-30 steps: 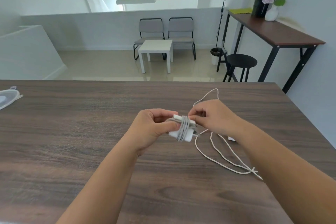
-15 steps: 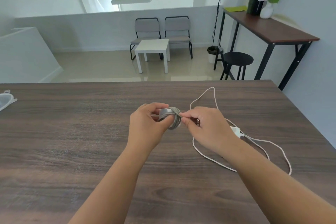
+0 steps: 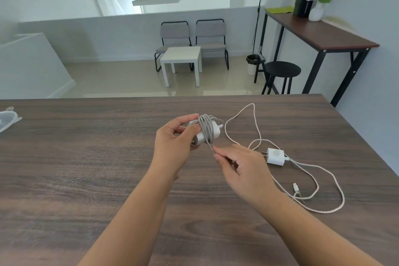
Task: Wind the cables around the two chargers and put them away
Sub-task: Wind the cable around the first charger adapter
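**Op:** Over the table (image 3: 86, 179), head view: my left hand (image 3: 174, 143) grips the first charger (image 3: 207, 133), fingers curled round its near end, held just off the wood. Grey cable (image 3: 206, 125) now sits in a thick band across its middle.

**Log:** Change from half a second back?

**Op:** My right hand (image 3: 241, 168) was up against the bundle, laying a turn. Now it has dropped toward me and pinches the cable's free tail (image 3: 212, 148) between thumb and forefinger, drawn taut off the wraps. Only that short tail is left out.

**Log:** Meaning?

**Op:** I judge the first winding nearly done; the end needs tucking so it won't spring loose.

**Log:** Second unit?

**Op:** Second charger (image 3: 275, 156) lies flat on the table to my right, untouched, its pale cable (image 3: 323, 209) sprawled in loose loops, plug end (image 3: 296, 188) near my right forearm. That one is all to do. Storage spot: cannot tell.
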{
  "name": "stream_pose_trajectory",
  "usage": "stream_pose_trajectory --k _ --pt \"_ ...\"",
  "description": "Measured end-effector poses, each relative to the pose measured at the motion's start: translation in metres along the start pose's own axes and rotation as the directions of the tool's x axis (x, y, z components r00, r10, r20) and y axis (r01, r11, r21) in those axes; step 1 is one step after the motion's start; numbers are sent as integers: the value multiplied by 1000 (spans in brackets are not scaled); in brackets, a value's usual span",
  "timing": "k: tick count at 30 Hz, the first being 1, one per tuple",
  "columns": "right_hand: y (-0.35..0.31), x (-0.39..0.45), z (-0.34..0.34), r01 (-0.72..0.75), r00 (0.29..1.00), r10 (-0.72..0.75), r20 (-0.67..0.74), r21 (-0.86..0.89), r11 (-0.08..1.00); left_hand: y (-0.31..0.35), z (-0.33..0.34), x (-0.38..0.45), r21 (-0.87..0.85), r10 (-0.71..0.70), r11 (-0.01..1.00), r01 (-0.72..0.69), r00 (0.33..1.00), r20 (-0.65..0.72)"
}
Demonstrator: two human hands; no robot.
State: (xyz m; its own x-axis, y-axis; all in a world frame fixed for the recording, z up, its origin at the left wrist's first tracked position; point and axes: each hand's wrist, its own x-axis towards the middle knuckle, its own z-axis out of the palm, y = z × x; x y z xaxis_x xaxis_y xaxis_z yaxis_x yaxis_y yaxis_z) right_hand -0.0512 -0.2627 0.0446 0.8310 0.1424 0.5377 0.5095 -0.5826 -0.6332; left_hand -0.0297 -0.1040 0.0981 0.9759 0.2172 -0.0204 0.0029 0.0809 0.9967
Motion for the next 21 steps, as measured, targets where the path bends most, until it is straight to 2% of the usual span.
stream_pose_trajectory --k 4,7,10,13,15,17,19,21 --pt "8 0 1 -82 997 81 17 82 993 5 -1 -3 -89 -64 993 71 994 87" --pt "17 12 -4 -264 956 217 197 259 929 6 -4 -5 -144 -116 978 151 966 231" --pt "29 30 -14 -308 910 207 359 249 918 6 -7 -6 -149 -135 970 194 932 337" --pt "34 46 -25 -310 891 199 407 227 923 6 -10 -6 -95 -134 978 184 911 391" --pt "34 58 -33 -249 893 164 419 157 956 6 -10 -7 -20 -133 988 156 901 412" --pt "30 68 -39 -92 906 75 416 22 996 5 -8 -8 98 -125 991 94 911 393" --pt "22 76 -44 117 900 -53 432 -124 985 3 -7 -8 248 -91 969 3 934 346" --pt "14 78 -47 207 897 -94 432 -221 953 1 -5 -8 386 -48 919 -78 950 307"
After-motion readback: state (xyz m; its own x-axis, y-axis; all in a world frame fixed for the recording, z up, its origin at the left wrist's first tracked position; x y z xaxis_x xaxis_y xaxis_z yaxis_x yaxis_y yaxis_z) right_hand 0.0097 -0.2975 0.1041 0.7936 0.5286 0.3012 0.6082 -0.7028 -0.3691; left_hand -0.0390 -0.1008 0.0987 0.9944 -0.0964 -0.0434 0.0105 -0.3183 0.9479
